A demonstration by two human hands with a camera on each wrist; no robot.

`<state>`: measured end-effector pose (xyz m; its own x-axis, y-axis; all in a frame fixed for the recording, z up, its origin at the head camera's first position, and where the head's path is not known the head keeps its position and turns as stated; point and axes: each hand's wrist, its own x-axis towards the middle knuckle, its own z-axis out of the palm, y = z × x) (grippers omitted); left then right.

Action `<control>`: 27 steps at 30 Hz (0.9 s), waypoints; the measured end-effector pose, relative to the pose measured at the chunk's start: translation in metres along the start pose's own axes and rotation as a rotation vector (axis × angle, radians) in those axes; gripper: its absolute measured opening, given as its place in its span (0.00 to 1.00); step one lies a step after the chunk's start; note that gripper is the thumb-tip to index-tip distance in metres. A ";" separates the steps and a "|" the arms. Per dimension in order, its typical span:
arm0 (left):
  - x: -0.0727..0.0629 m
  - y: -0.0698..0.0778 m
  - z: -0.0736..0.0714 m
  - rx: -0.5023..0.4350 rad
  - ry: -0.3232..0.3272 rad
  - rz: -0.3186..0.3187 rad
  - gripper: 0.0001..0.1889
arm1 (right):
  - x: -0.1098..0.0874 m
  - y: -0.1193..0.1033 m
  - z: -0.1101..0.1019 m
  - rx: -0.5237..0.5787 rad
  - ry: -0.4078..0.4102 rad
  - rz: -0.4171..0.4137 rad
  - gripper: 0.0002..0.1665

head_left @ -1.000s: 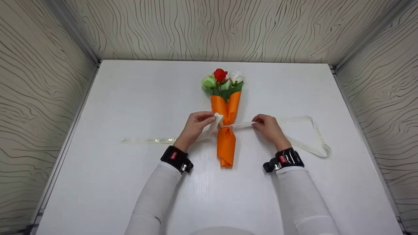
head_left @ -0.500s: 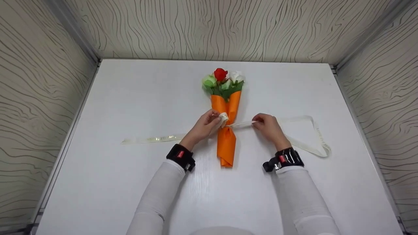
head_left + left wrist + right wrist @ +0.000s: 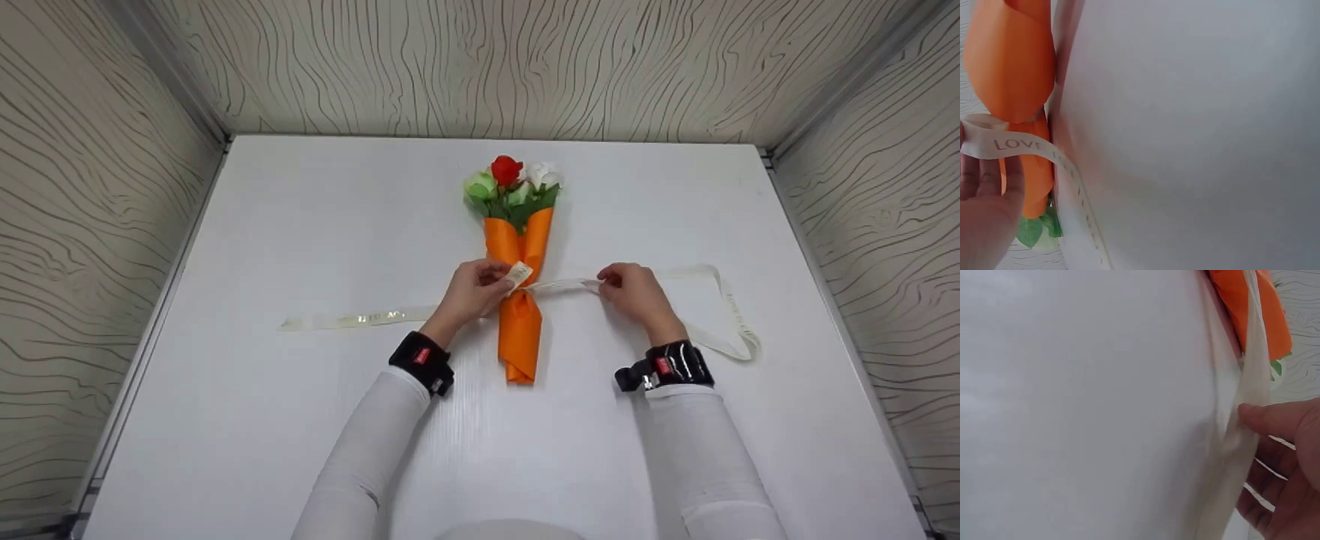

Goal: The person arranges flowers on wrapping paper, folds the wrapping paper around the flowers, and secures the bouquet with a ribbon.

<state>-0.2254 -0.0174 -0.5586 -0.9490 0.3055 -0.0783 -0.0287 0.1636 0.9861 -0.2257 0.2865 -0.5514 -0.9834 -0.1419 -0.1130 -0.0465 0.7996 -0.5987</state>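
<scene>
A bouquet of red, white and pale green flowers [image 3: 507,171] lies on the table in orange wrapping paper [image 3: 520,341]. Around the paper's narrow waist goes a cream ribbon [image 3: 561,284] with gold lettering. My left hand [image 3: 469,291], just left of the waist, pinches a folded-over part of it; in the left wrist view the ribbon [image 3: 1016,144] reads "LOVE". To the right, my right hand [image 3: 636,294] holds the other length between thumb and fingers. In the right wrist view the thumb lies on the ribbon [image 3: 1255,377], the fingers partly behind it.
The left ribbon tail [image 3: 367,319] stretches flat across the white table [image 3: 300,225]. Its right tail [image 3: 709,343] lies in a bent loop beyond my right hand. Wood-grain patterned panels [image 3: 480,67] stand at the back and both sides.
My left hand has moved right to the bouquet's waist with the folded ribbon, whose end has tilted. My right hand has shifted slightly right along its length, which now sags a little. The bouquet stays put.
</scene>
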 end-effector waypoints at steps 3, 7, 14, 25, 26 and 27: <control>-0.001 0.004 -0.002 0.041 0.003 -0.026 0.11 | -0.007 0.007 -0.016 -0.073 -0.038 0.071 0.16; -0.004 0.008 -0.004 0.053 0.012 -0.030 0.09 | -0.018 0.016 -0.033 -0.131 -0.062 0.152 0.27; -0.008 0.018 -0.005 0.043 -0.003 -0.097 0.10 | -0.030 0.029 -0.058 -0.076 -0.158 0.314 0.54; -0.008 0.017 -0.003 0.029 0.007 -0.088 0.09 | -0.030 0.029 -0.056 -0.154 -0.100 0.296 0.29; -0.008 0.017 -0.003 0.027 0.007 -0.085 0.09 | -0.029 0.028 -0.054 -0.164 -0.075 0.285 0.24; -0.008 0.017 -0.003 0.025 0.007 -0.084 0.09 | -0.029 0.028 -0.052 -0.172 -0.054 0.275 0.19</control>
<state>-0.2190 -0.0198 -0.5411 -0.9456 0.2833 -0.1598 -0.1008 0.2118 0.9721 -0.2080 0.3431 -0.5235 -0.9527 0.0656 -0.2969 0.1859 0.8984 -0.3979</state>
